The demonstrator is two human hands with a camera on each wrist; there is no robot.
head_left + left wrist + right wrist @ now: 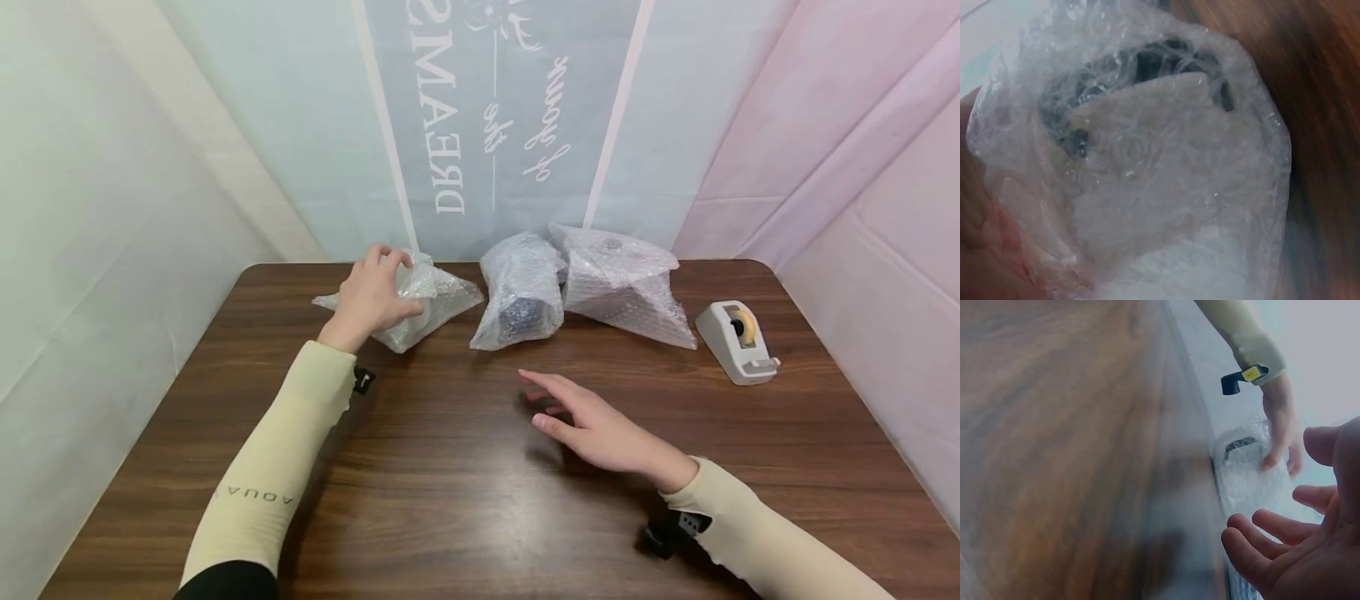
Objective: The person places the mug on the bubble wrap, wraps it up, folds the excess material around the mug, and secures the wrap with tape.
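Observation:
At the back left of the table, my left hand (375, 292) holds a bubble-wrapped package (437, 293), thumb on the near side and fingers bent over the far side. Close up in the left wrist view, this bubble wrap (1166, 162) covers a pale object with a dark curved part along its top; what it is I cannot tell. My right hand (596, 425) hovers over the middle right of the table, fingers loosely extended and holding nothing. In the right wrist view the right hand's fingers (1272, 540) spread apart, with the left hand (1280, 425) on the package beyond.
Two more bubble-wrapped packages stand along the back edge: one in the middle (521, 292) with something dark inside, and a larger one (626, 283) beside it. A white tape dispenser (738, 342) sits at the right. Fabric walls (300, 125) enclose the brown wooden table (435, 467).

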